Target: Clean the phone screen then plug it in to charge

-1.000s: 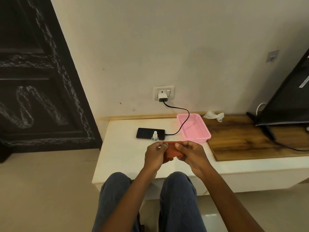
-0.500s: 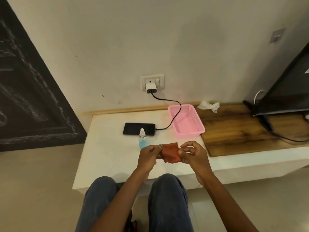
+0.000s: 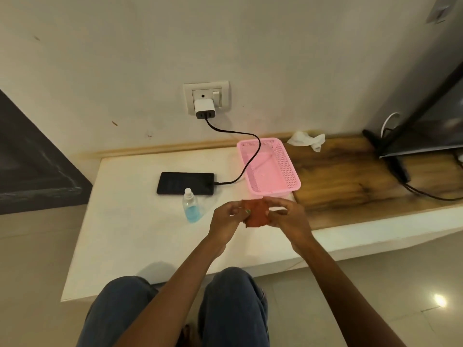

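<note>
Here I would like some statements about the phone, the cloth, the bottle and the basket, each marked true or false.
1. Both hands, left hand and right hand, hold the red cloth. True.
2. The black cable is plugged into the phone. True.
3. The spray bottle lies inside the pink basket. False: it stands on the white counter, beside the phone.
4. The phone lies in the basket. False: it lies flat on the counter.

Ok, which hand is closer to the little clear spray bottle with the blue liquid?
Left. The left hand is just right of the clear spray bottle with blue liquid; the right hand is farther right, past the red cloth both hands pinch.
</note>
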Action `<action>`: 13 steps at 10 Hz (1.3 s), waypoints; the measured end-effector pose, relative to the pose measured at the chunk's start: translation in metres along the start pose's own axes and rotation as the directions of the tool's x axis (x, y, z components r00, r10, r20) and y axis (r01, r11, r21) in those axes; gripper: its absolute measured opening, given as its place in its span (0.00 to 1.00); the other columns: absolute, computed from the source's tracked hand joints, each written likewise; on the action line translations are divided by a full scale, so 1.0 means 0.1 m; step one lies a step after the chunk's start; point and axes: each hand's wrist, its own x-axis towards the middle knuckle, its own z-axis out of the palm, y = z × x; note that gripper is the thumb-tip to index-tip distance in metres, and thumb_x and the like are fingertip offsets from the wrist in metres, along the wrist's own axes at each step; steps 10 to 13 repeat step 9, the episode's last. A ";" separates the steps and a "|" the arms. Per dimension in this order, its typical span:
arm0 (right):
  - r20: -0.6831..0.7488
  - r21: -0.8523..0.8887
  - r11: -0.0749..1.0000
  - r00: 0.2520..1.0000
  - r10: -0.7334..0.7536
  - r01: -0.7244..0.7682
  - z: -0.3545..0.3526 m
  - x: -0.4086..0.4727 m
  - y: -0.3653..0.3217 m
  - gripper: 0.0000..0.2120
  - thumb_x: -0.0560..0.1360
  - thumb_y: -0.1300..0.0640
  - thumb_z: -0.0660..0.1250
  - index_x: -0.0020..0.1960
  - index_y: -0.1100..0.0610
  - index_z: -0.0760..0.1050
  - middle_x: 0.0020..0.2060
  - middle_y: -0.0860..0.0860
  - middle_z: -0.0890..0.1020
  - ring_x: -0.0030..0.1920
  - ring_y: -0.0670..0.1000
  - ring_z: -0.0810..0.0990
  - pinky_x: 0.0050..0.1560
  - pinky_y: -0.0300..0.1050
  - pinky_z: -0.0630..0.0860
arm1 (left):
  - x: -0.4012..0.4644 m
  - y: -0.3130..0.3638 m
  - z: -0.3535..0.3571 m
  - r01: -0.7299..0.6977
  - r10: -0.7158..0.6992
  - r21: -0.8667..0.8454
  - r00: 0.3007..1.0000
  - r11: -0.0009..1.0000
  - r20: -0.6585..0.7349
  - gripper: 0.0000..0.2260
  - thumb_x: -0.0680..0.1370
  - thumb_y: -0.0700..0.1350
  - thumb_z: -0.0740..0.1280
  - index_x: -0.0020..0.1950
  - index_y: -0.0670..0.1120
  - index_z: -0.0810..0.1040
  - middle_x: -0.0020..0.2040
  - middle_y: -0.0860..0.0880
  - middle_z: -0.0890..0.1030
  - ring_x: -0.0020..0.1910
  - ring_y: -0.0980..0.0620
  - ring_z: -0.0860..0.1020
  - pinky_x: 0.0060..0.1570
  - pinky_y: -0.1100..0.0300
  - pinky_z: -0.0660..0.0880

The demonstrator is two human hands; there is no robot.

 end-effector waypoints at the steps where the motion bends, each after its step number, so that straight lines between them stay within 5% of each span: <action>1: -0.028 -0.010 1.000 1.000 -0.014 0.014 -0.12 0.35 -0.05 0.16 0.73 0.70 0.67 0.59 0.62 0.76 0.49 0.57 0.81 0.45 0.55 0.81 0.42 0.42 0.81 | 0.21 0.19 0.14 -0.001 0.005 -0.061 0.997 0.998 0.072 0.07 0.79 0.39 0.63 0.53 0.49 0.78 0.49 0.48 0.81 0.48 0.49 0.79 0.49 0.60 0.75; 2: -0.044 -0.044 0.999 0.999 -0.016 0.014 -0.21 0.74 -0.08 0.16 0.73 0.72 0.66 0.60 0.64 0.76 0.50 0.58 0.80 0.48 0.59 0.80 0.44 0.47 0.80 | 0.43 0.36 0.27 0.016 -0.007 -0.070 0.992 0.997 0.128 0.10 0.80 0.39 0.59 0.51 0.51 0.77 0.49 0.47 0.80 0.48 0.49 0.79 0.55 0.55 0.73; 3: -0.079 -0.090 0.996 0.997 -0.011 0.004 -0.22 1.06 -0.06 0.17 0.72 0.74 0.65 0.60 0.66 0.76 0.52 0.61 0.80 0.48 0.60 0.80 0.43 0.46 0.81 | 0.62 0.45 0.35 0.002 0.005 -0.044 0.987 0.999 0.158 0.11 0.80 0.38 0.58 0.50 0.51 0.77 0.51 0.46 0.79 0.48 0.48 0.79 0.48 0.61 0.72; 5: -0.045 -0.356 0.934 0.999 -0.030 0.011 -0.14 1.36 0.08 0.17 0.72 0.74 0.65 0.60 0.67 0.76 0.56 0.63 0.79 0.57 0.62 0.77 0.59 0.58 0.75 | 0.87 0.43 0.41 0.028 -0.034 0.053 0.992 0.998 0.124 0.06 0.79 0.40 0.59 0.45 0.46 0.74 0.47 0.46 0.77 0.49 0.46 0.75 0.56 0.52 0.73; 6: 0.007 -0.578 0.815 0.998 -0.055 0.049 -0.15 1.43 0.14 0.14 0.73 0.72 0.65 0.57 0.67 0.78 0.56 0.62 0.80 0.57 0.60 0.77 0.62 0.54 0.72 | 0.86 0.34 0.40 -0.014 0.008 0.046 0.992 0.999 0.122 0.10 0.79 0.40 0.59 0.37 0.47 0.69 0.36 0.54 0.72 0.37 0.55 0.72 0.39 0.65 0.69; 7: -0.006 -0.628 0.776 0.997 -0.077 0.056 -0.15 1.41 0.13 0.12 0.73 0.72 0.63 0.54 0.65 0.80 0.53 0.60 0.81 0.55 0.58 0.78 0.60 0.51 0.74 | 0.80 0.24 0.32 -0.033 0.037 -0.034 0.995 0.999 0.096 0.08 0.79 0.39 0.60 0.43 0.48 0.74 0.39 0.58 0.76 0.38 0.62 0.73 0.38 0.71 0.68; 8: -0.103 -0.622 0.779 0.978 -0.179 0.077 -0.11 1.26 0.11 0.12 0.73 0.72 0.61 0.49 0.64 0.81 0.50 0.58 0.83 0.52 0.56 0.79 0.55 0.46 0.75 | 0.74 0.05 0.21 -0.019 0.023 -0.057 0.997 0.998 0.067 0.11 0.80 0.42 0.62 0.60 0.52 0.77 0.57 0.53 0.79 0.57 0.54 0.75 0.57 0.61 0.70; 9: -0.235 -0.539 0.833 0.927 -0.293 0.127 0.02 1.03 0.14 0.08 0.73 0.68 0.64 0.45 0.62 0.81 0.43 0.56 0.83 0.44 0.52 0.79 0.43 0.35 0.69 | 0.59 -0.15 0.07 0.013 -0.013 -0.001 0.999 1.000 0.046 0.17 0.81 0.44 0.61 0.71 0.46 0.69 0.69 0.47 0.73 0.66 0.49 0.72 0.60 0.61 0.67; 13: -0.235 -0.539 0.833 0.927 -0.293 0.127 0.02 1.03 0.14 0.08 0.73 0.68 0.64 0.45 0.62 0.81 0.43 0.56 0.83 0.44 0.52 0.79 0.43 0.35 0.69 | 0.59 -0.15 0.07 0.013 -0.013 -0.001 0.999 1.000 0.046 0.17 0.81 0.44 0.61 0.71 0.46 0.69 0.69 0.47 0.73 0.66 0.49 0.72 0.60 0.61 0.67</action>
